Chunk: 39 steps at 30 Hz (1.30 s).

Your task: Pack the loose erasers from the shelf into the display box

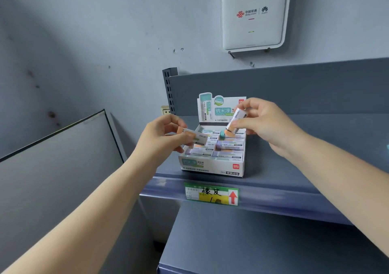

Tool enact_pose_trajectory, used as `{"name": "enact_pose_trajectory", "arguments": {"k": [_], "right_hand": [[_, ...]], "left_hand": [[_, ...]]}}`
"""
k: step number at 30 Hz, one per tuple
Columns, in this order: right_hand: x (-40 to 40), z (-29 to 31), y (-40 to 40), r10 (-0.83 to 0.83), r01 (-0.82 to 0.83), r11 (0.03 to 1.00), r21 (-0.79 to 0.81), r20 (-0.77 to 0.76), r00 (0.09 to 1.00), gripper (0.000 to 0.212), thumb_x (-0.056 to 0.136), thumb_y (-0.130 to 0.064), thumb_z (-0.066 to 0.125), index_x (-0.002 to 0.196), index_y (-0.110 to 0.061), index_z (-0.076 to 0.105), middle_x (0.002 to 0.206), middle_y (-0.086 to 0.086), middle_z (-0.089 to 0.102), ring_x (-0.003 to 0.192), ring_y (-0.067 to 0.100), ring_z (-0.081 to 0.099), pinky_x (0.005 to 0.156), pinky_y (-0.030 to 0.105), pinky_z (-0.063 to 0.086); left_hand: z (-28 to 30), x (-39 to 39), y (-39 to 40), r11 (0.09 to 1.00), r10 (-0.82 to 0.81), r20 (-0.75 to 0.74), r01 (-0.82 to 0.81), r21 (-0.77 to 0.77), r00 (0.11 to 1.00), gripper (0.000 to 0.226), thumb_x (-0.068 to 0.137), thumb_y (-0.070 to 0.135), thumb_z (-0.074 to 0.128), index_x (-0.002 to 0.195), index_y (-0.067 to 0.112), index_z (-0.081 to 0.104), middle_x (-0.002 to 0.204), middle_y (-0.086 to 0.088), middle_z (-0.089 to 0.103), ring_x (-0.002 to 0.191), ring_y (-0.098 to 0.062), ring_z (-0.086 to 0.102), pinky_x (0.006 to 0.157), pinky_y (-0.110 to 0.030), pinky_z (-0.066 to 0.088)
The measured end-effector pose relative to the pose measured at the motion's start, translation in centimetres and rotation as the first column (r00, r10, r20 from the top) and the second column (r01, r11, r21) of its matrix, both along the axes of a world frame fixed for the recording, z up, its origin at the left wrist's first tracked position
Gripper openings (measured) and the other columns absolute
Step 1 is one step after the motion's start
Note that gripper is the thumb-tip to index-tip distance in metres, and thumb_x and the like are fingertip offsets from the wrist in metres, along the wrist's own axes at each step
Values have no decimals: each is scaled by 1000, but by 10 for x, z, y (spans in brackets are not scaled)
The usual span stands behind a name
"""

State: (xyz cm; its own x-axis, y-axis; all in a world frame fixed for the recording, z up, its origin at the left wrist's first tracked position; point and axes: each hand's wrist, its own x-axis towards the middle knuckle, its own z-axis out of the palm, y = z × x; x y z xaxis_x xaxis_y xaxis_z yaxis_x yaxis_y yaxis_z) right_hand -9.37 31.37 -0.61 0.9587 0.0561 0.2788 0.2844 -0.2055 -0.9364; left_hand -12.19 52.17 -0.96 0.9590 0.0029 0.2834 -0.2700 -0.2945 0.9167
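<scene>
The white display box (212,165) stands on the grey shelf (294,181), its printed back flap upright, with several sleeved erasers (229,145) lying inside. My left hand (162,136) pinches an orange eraser in a white sleeve (194,136) just over the box's left edge, lying roughly level. Above the box's back right part, my right hand (265,122) holds a second orange eraser (234,122) tilted with its orange end down. A teal eraser end (222,134) pokes up beneath it.
A price label (211,193) with a red arrow is clipped to the shelf's front edge. A lower shelf (263,248) lies beneath. A slotted upright (169,88) rises at the shelf's left end. A white router (253,14) hangs on the wall; a leaning panel (59,160) stands at left.
</scene>
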Motion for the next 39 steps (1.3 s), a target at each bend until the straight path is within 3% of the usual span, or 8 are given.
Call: {"name": "enact_pose_trajectory", "arguments": {"k": [5, 9, 12, 15, 21, 27, 34, 39], "right_hand": [[24, -2, 0, -16, 13, 988, -151, -18, 1000, 28, 68, -5, 76, 81, -17, 54, 98, 10, 70, 83, 20, 63, 68, 28, 47], [34, 2, -1, -42, 43, 939, -342, 11, 999, 29, 66, -11, 79, 75, -16, 53, 86, 9, 69, 68, 16, 56, 72, 34, 48], [39, 4, -1, -82, 104, 894, -435, 69, 994, 27, 67, -14, 77, 70, -19, 51, 89, 13, 70, 69, 18, 55, 68, 32, 45], [41, 3, 1, -96, 126, 850, -511, 85, 992, 24, 65, -18, 76, 65, -18, 52, 75, 4, 63, 64, 16, 50, 64, 29, 38], [42, -1, 1, -83, 99, 827, -553, 54, 995, 23, 66, -16, 76, 61, -18, 54, 68, 7, 63, 60, 13, 49, 65, 28, 41], [38, -2, 4, -83, 109, 743, -660, 71, 994, 14, 68, -17, 75, 64, -26, 65, 63, -8, 66, 54, -4, 52, 54, 6, 38], [33, -7, 3, -81, 136, 721, -680, 113, 990, 6, 72, -15, 74, 74, -21, 73, 56, -15, 60, 52, -10, 51, 53, 2, 35], [33, -8, 1, -50, 133, 674, -727, 135, 990, 6, 76, -19, 70, 78, -24, 73, 59, -16, 58, 57, -16, 50, 59, -1, 34]], "left_hand": [[2, 36, -4, 999, -18, 3, 18, 47, 1000, 18, 76, 1, 69, 74, 9, 53, 77, -7, 68, 70, -19, 69, 62, -30, 53], [8, 61, -6, 996, -52, 28, 50, 76, 998, 17, 77, 2, 68, 74, 11, 54, 80, -5, 71, 66, -14, 70, 60, -27, 54], [10, 75, -9, 990, -117, 33, 114, 85, 993, 12, 78, 3, 67, 75, 10, 57, 84, -6, 72, 66, -14, 68, 59, -25, 52], [13, 86, -15, 981, -178, 37, 174, 86, 983, 12, 78, 2, 65, 76, 13, 63, 90, -7, 72, 67, -13, 68, 61, -24, 52], [13, 101, -24, 960, -271, 16, 269, 75, 962, 17, 77, 2, 66, 80, 17, 71, 87, -5, 73, 67, -10, 69, 68, -27, 55], [1, 108, -20, 938, -340, -48, 343, 57, 939, 12, 76, 6, 70, 81, 16, 73, 87, -9, 74, 68, -9, 66, 59, -16, 51], [-3, 109, -17, 926, -368, -34, 369, 81, 929, 9, 74, 13, 72, 78, 21, 74, 88, -4, 75, 89, -21, 69, 82, -30, 57], [-4, 110, -12, 926, -368, -6, 367, 85, 930, 10, 75, 13, 72, 78, 22, 73, 83, 0, 75, 81, -12, 70, 70, -15, 55]]}}
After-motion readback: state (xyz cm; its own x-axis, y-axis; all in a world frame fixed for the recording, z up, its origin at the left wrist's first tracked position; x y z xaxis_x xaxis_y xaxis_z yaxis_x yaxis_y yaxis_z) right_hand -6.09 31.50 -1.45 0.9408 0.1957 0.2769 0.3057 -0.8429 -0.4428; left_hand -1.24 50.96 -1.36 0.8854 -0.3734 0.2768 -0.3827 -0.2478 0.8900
